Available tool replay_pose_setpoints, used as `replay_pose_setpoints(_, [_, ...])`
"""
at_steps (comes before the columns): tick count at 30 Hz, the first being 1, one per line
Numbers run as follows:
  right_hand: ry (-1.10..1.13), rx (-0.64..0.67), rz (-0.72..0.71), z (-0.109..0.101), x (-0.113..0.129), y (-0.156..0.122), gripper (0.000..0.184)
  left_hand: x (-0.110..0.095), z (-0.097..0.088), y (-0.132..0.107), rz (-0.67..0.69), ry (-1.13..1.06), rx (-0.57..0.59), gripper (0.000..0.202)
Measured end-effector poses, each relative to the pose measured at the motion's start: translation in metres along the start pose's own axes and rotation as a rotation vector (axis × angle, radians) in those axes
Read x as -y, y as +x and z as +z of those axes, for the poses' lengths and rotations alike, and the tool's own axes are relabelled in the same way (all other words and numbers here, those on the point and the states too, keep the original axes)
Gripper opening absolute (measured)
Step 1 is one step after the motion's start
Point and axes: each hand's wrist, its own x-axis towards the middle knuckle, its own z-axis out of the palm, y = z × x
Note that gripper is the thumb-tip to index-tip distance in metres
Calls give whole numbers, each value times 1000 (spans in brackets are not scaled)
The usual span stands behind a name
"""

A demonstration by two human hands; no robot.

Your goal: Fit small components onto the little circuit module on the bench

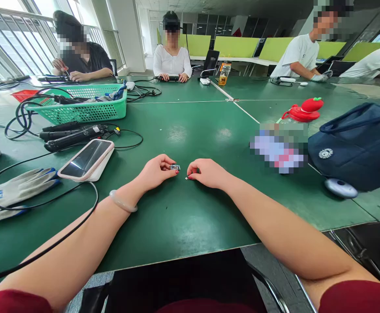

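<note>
Over the middle of the green table (176,217), my left hand (157,173) pinches a small circuit board (175,167) between thumb and fingers. Just to its right, my right hand (207,173) is closed, thumb against fingertips, on a tiny pale piece (186,178) too small to name. A short gap separates the two hands. Left of them, a phone (87,160) in a pink case rests tilted on a white object. A pale bracelet (123,201) circles my left wrist.
A green basket (82,114) with cables, black handheld tools (75,134) and grey-white gloves (20,191) lie left. A black cable (46,250) crosses above my left forearm. Right stand a blue bag (356,143), a red-lidded bottle (304,112) and a white oval device (341,188). Several people sit around the table.
</note>
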Motion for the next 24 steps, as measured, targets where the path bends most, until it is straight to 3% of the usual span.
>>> replay_pose_setpoints(5, [-33,-68,-12,3,3,1,11,2,1,0,0,33,16,33])
replay_pose_setpoints(13, [116,-298,-35,5,19,-2,9,1,3,-1,-13,25,33,36])
replay_pose_setpoints(24, [58,-265,-115,11,26,-4,11,-1,3,-3,52,40,82,37])
